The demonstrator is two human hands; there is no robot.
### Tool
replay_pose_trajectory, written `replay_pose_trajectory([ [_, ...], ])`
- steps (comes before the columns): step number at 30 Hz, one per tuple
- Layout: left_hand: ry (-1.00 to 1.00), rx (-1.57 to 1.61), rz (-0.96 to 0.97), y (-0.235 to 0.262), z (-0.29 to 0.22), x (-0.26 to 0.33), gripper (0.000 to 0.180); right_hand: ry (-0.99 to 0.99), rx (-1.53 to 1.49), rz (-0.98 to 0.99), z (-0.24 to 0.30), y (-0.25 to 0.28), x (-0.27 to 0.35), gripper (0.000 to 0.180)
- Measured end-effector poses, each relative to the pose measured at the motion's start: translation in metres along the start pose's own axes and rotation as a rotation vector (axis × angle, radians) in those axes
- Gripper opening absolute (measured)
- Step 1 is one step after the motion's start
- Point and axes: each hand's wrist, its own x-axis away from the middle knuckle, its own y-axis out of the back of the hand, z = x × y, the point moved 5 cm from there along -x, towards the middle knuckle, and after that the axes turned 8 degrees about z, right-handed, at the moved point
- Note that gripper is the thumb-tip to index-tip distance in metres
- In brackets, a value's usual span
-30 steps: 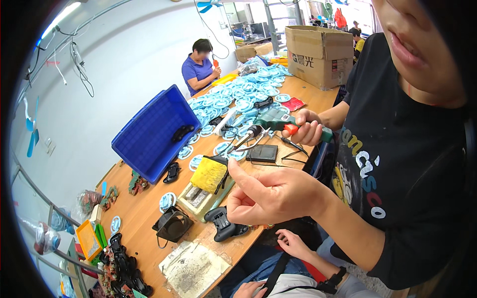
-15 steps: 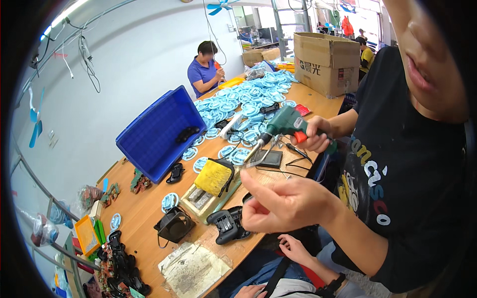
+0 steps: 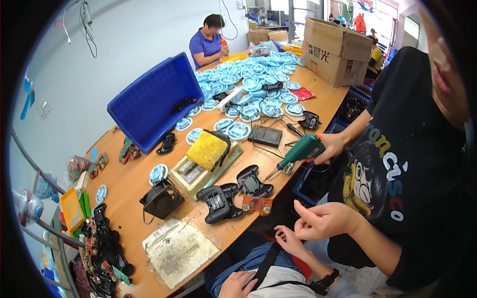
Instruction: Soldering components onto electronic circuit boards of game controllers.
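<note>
My left hand (image 3: 237, 285) lies on my lap with its fingers stretched out, holding nothing. My right hand (image 3: 288, 240), below a black wristband (image 3: 325, 283), is held loosely with fingers apart and nothing visible in it. Beside it, a co-worker's hand (image 3: 325, 221) has thumb and fingers drawn together; I cannot make out anything in them. The co-worker's other hand (image 3: 332, 147) grips a green soldering gun (image 3: 304, 149), its tip pointing at the table edge. Near that tip lie black game controller shells (image 3: 218, 202), an open shell half (image 3: 254, 182) and a reddish-brown circuit board (image 3: 257, 205).
A yellow sponge (image 3: 207, 149) sits on a pale holder (image 3: 191, 176). Around it are a black fan-like box (image 3: 161, 199), a stained sheet (image 3: 179, 252) and a tilted blue bin (image 3: 156, 102). Light-blue round parts (image 3: 248, 74) cover the far table, near a seated person (image 3: 206, 47).
The co-worker's soldering gun has come down and nearer, toward the table edge. Their other hand has drawn back right, uncovering the shell half and circuit board. My hands stay nearly in place.
</note>
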Motion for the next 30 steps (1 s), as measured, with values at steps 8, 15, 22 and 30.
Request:
replay_pose_trajectory([
  [8,0.113,0.223,0.031,0.027,-0.004,-0.002,0.024,1.167,1.788,-0.437,-0.084,-0.138,0.079,0.026],
  [15,0.026,0.154,-0.04,0.046,0.017,-0.03,0.013,1.223,1.687,-0.442,-0.063,-0.149,0.088,0.023],
  [22,-0.093,0.397,0.204,0.005,-0.002,-0.07,0.024,1.238,1.63,-0.458,-0.055,-0.142,0.097,0.022],
  [30,-0.173,0.436,0.411,-0.035,-0.01,-0.073,0.029,1.239,1.577,-0.48,-0.056,-0.144,0.089,0.021],
])
